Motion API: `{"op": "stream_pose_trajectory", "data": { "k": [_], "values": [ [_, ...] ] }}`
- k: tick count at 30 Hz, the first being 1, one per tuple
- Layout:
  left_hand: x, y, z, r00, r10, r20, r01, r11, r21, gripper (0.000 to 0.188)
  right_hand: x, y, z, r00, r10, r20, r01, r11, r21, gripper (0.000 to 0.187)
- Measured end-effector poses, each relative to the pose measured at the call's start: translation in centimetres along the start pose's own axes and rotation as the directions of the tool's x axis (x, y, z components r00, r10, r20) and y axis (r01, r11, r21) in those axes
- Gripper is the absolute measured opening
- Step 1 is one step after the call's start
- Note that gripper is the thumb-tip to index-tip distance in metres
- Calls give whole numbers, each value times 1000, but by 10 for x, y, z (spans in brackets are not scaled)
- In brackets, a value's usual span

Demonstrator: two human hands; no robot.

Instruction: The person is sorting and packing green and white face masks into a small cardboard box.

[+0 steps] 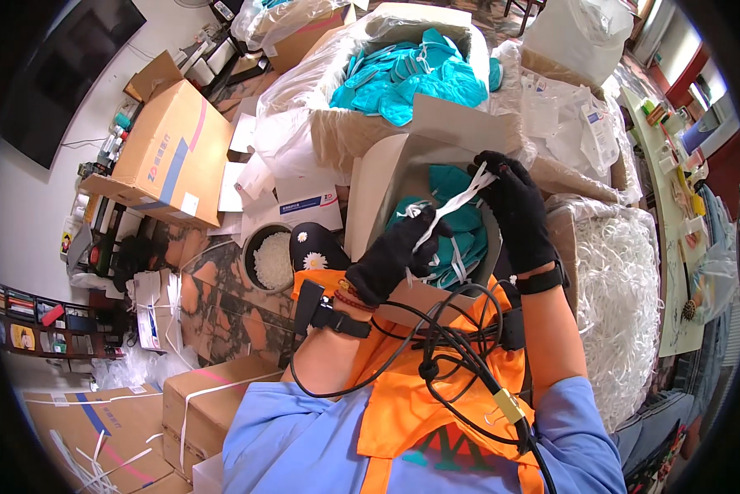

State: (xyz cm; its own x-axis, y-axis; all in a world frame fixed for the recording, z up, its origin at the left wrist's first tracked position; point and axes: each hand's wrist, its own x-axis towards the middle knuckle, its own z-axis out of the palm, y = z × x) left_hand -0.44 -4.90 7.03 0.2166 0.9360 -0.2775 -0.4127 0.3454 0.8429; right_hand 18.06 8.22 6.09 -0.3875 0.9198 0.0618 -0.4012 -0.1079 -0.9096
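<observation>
A black television (69,70) hangs on the white wall (24,239) at upper left. Below and right of it stands a brown cardboard box (164,136), its flaps open. Dark shelves (78,323) with books line the left edge. At lower left, a brown carton (209,403) bound with a white band sits near a crumpled clear plastic bag (144,369). Patterned reddish-and-dark floor (209,329) shows at centre left. A long, pale table (673,329) runs down the right side, carrying a brush (688,310) and assorted small items. A dark chair (525,10) is partly visible at the top.
</observation>
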Motion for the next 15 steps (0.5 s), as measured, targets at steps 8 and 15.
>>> {"op": "stream_pose_trajectory", "data": {
  "k": [8,15],
  "values": [
    [-2,3,-11,994,35,-103,-27,997,76,40,-9,-6,-4,996,55,73,-34,963,-268,32],
    [-6,12,-31,983,181,-44,-163,950,268,23,-35,-18,21,930,72,361,224,666,-712,48]
  ]
}}
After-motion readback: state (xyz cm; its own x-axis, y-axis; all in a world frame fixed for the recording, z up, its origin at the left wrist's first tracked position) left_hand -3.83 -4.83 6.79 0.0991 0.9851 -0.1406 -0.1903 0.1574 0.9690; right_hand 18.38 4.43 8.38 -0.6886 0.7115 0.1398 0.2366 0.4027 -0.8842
